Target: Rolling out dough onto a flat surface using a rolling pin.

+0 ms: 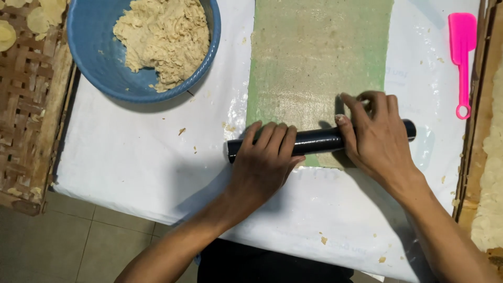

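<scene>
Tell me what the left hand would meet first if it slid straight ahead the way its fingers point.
The left hand lies over the black roller, fingers pointing up the table. Beyond the roller, it would probably meet the rolled dough sheet's left edge first.

Bowl: round blue plastic bowl (pixel 89 57) of crumbly beige dough, up-left of the hands.
Spatula: pink plastic spatula (pixel 462 57), upper right.
Tray: woven bamboo tray (pixel 23 120), far left.

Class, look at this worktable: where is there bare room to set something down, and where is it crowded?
Free: the white sheet between the blue bowl and the left hand, down to the table's near edge; a narrower strip between the rolled dough and the pink scraper. Crowded: around the black rolling pin under both hands, right hand included.
</scene>
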